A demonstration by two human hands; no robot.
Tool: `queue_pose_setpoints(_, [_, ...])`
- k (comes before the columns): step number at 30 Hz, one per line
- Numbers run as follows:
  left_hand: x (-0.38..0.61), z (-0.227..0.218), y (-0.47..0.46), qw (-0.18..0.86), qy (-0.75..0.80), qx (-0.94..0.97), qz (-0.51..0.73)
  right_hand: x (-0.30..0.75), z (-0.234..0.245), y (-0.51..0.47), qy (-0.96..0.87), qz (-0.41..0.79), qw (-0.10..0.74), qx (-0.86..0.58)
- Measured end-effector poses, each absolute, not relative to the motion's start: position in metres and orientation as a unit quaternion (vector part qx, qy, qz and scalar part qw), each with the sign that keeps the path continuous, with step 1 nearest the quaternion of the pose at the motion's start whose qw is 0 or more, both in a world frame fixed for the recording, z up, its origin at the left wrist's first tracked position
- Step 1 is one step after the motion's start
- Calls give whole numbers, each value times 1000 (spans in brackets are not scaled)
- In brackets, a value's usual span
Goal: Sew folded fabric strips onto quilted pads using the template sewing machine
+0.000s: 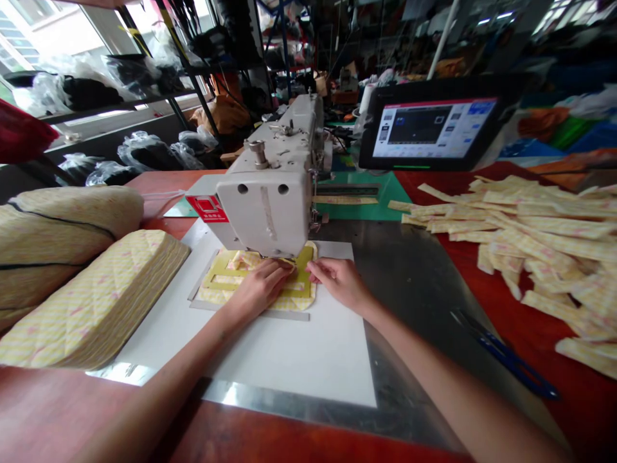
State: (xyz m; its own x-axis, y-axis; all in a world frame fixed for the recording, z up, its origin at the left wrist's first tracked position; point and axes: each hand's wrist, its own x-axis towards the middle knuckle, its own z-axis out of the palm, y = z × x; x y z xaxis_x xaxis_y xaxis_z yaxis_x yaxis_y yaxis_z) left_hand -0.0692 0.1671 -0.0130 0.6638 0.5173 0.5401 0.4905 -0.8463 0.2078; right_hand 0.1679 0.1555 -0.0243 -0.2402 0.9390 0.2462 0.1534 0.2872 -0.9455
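Observation:
My left hand [263,287] lies over a yellow slotted template [303,260], its fingers stretched out toward the needle area. Under the template is a pale yellow checked quilted piece [308,302] with rounded corners. A bunched strip of matching fabric [243,260] sits on top, just left of my fingers. My right hand [341,281] is at the template's right edge, thumb and fingers pinched together; what they hold, if anything, is too small to make out. The white sewing machine head [270,206] stands directly above and hides the needle.
A stack of quilted pieces [96,289] and a tied bundle [62,238] lie left. At right are a heap of fabric strips [544,225] and blue-handled thread snips [511,360]. A lit control screen [434,128] stands behind. A white sheet [299,360] covers the metal plate.

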Motion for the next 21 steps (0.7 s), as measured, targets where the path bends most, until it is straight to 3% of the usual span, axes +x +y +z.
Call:
queue_pose_setpoints(12, [-62, 1, 164, -14, 301, 936, 182, 170, -15, 152, -689, 407, 446, -401])
queue_pose_setpoints(21, [-53, 11, 151, -130, 289, 944, 95, 168, -13, 152, -699, 392, 441, -404])
